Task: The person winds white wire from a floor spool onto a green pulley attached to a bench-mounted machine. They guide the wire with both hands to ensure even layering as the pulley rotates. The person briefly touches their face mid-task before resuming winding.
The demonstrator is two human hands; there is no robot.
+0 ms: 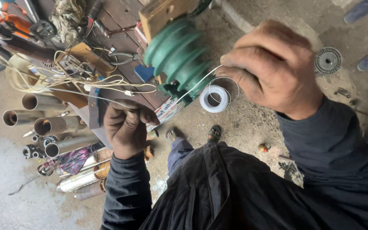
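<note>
My right hand [271, 68] is raised at the upper right, fingers pinched on a thin white wire [196, 83] that runs down-left to the green ribbed winding form [177, 53] on the bench. A white coil of the same wire [214, 99] lies on the floor below that hand. My left hand [126, 127] is fisted at the bench's front edge, gripping a thin crank handle beside the green form. A wooden block [160, 15] sits on top of the green form.
The wooden bench [120, 17] carries tangled cream wires [77, 76], pliers and small tools. Several metal pipes [47, 125] lie stacked on the floor at left. My sandalled feet [192, 134] stand on the concrete. A round grey disc [328, 60] lies at right.
</note>
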